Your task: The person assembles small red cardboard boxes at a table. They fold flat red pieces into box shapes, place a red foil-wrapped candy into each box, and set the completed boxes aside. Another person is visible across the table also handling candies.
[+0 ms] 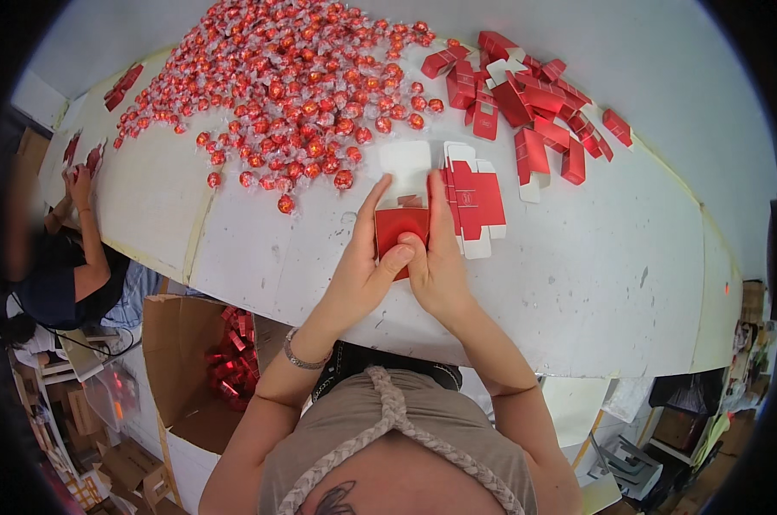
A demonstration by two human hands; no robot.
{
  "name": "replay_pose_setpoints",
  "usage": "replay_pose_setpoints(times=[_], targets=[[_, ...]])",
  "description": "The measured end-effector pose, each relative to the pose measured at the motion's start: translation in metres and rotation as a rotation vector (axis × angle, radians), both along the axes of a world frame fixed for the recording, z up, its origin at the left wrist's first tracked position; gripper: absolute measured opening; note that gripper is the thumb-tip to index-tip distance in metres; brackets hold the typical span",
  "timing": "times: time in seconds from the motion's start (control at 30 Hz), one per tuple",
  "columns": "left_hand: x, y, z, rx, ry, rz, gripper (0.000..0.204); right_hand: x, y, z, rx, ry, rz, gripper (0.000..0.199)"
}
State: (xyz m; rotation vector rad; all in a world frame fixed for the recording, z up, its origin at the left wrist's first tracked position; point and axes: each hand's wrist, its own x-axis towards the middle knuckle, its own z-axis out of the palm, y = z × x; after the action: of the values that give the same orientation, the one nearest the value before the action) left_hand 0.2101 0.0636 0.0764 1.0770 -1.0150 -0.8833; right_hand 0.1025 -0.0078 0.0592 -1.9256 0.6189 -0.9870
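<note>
Between my two hands is a small red carton, its white inner flap standing up at the far end. My left hand presses against its left side, thumb across the near part. On the other side my right hand grips it, the two thumbs meeting over the red face. Just right of my right hand lies a stack of flat red and white carton blanks. Beyond my hands spreads a large heap of red-wrapped round candies with clear twisted ends.
A pile of folded red cartons sits at the far right of the white table. Below the table's left edge stands an open cardboard box with red packages inside. Another person works at the table's left end.
</note>
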Motion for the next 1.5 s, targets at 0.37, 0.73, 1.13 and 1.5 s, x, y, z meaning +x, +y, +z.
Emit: replay_pose_setpoints(times=[0.37,0.73,1.13,1.5], targets=[[0.014,0.028,-0.006,0.193,-0.062,-0.125,0.042,-0.007,-0.006,-0.008,-0.088,-0.086,0.064,0.028],[0.010,0.036,0.002,0.237,-0.162,-0.019,0.051,-0.016,-0.013,0.022,0.586,-0.153,0.182,0.016],[0.016,0.028,-0.029,0.073,-0.213,0.085,0.049,-0.049,-0.026,0.024,0.388,0.135,0.355,0.034],[0.010,-0.005,-0.049,0.098,-0.260,0.218,0.042,-0.068,-0.100,-0.027,-0.041,0.562,-0.499,0.062]])
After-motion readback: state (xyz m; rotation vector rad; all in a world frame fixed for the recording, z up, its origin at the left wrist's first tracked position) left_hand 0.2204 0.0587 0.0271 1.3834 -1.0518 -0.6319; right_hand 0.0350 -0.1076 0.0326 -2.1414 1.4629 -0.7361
